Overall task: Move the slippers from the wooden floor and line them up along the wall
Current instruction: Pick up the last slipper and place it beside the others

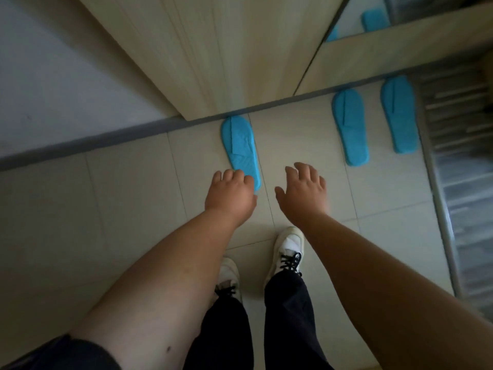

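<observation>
Three flat blue slippers lie on the pale tiled floor with their toes against the wall's base. The left slipper [240, 148] lies below the wooden panel [226, 54]. Two more, the middle slipper [350, 126] and the right slipper [399, 113], lie side by side farther right. My left hand [230, 194] hovers over the heel of the left slipper with fingers curled; whether it touches the slipper I cannot tell. My right hand [304, 189] is spread open over bare tile just right of that slipper, holding nothing.
A grey baseboard [80, 145] runs along the white wall at left. A mirror [378, 20] at the top right reflects blue slippers. A metal threshold strip [437, 198] borders a striped floor at the right. My white sneakers [289, 249] stand on the tiles below my hands.
</observation>
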`<state>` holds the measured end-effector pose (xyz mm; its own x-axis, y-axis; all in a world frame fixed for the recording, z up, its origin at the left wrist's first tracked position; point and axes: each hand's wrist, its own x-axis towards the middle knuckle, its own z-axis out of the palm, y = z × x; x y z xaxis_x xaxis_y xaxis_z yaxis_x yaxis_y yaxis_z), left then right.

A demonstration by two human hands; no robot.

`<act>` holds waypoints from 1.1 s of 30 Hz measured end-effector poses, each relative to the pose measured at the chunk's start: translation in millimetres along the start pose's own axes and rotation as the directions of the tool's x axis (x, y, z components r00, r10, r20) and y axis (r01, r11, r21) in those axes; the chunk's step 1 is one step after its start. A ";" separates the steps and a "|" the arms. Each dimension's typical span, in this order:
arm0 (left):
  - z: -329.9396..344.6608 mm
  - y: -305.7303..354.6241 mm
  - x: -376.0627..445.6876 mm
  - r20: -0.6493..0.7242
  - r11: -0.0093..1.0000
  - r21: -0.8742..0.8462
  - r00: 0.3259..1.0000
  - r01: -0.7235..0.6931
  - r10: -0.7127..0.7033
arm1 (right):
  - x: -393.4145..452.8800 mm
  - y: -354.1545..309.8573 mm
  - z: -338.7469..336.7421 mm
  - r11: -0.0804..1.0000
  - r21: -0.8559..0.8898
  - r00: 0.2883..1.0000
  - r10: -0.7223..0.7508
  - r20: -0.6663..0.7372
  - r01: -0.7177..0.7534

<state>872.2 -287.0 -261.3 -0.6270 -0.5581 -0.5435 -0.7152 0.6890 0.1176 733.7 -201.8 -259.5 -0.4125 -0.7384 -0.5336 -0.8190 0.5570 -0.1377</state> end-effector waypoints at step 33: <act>-40.6 463.0 16.8 0.088 0.718 0.406 0.806 -0.566 0.585 | -216.4 412.5 -0.6 0.725 0.397 0.791 0.612 0.007 -0.564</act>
<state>518.0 3.9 -182.3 -0.8968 -0.0056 -0.4425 -0.0333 0.9979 0.0549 484.9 187.5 -200.4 -0.8244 -0.2409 -0.5121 -0.2027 0.9705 -0.1302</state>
